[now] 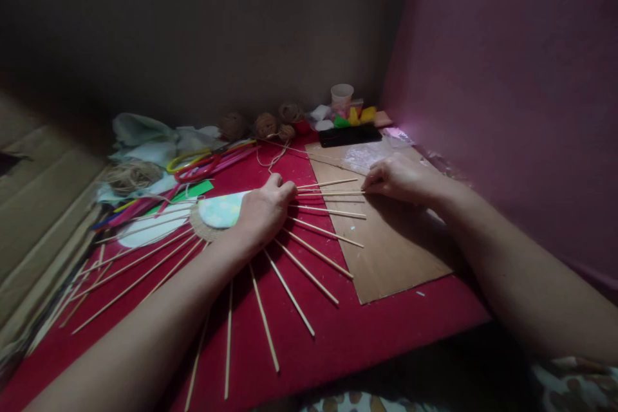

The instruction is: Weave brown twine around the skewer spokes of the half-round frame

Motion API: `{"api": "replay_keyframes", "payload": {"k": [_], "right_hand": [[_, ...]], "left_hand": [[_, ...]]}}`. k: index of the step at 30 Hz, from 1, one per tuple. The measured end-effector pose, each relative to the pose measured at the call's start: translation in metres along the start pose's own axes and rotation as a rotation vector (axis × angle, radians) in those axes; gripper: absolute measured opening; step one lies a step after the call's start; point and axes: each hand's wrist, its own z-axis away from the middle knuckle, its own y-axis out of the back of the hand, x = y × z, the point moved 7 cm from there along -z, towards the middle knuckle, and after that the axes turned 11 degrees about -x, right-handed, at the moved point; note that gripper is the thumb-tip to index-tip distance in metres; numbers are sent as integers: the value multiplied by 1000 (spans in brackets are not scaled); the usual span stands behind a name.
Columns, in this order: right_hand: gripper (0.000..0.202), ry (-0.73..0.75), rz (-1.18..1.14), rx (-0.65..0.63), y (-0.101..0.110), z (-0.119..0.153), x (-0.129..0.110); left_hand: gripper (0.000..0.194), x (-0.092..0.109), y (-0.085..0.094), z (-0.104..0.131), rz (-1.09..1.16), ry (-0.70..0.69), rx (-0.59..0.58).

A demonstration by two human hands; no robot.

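A half-round piece lies on the red table, with a pale blue-green patterned centre (pixel 219 211) and a band of woven brown twine (pixel 205 229) around its curve. Thin wooden sticks (pixel 309 262) fan outward from the band. My left hand (pixel 266 209) is closed over the right end of this piece, hiding that part and the roots of several sticks. Near the tips of the upper right sticks, my right hand (pixel 393 179) is pinched on a strand of twine (pixel 333 158) that runs back toward the twine balls. Its fingertips meet a stick's end.
A brown board (pixel 386 251) lies under the right-hand sticks. Behind are twine balls (pixel 266 124), a black phone (pixel 350 136) and a white cup (pixel 342 95). Scissors with red and yellow handles (pixel 196 167) and a loose twine bundle (pixel 132 177) lie left. A purple wall (pixel 512 77) borders the right.
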Motion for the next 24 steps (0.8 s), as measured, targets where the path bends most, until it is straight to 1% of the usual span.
{"api": "replay_keyframes", "payload": {"k": [4,6,8,12,16,18,21,24], "right_hand": [[20,118,62,-74,0,3,-6],[20,141,76,-80,0,4,-9],[20,124,73,-56,1,3,-8],[19,21,33,-1,0,0,-1],[19,16,5,24,-1,-2,1],[19,17,-11,25,-2,-3,2],[19,-25,-22,49,-4,-5,5],[20,-52,-39,92,-4,-7,7]], "left_hand": [[26,-3,-2,-2,6,18,-14],[27,-3,-4,-3,4,23,-27],[27,-3,-4,-3,-4,26,-27],[26,-2,-4,-3,-4,23,-24],[26,-4,-4,-3,30,8,-40],[27,-5,-4,-3,66,5,-42],[28,-10,-4,-5,143,15,-28],[27,-12,-4,-11,255,-50,-56]]}}
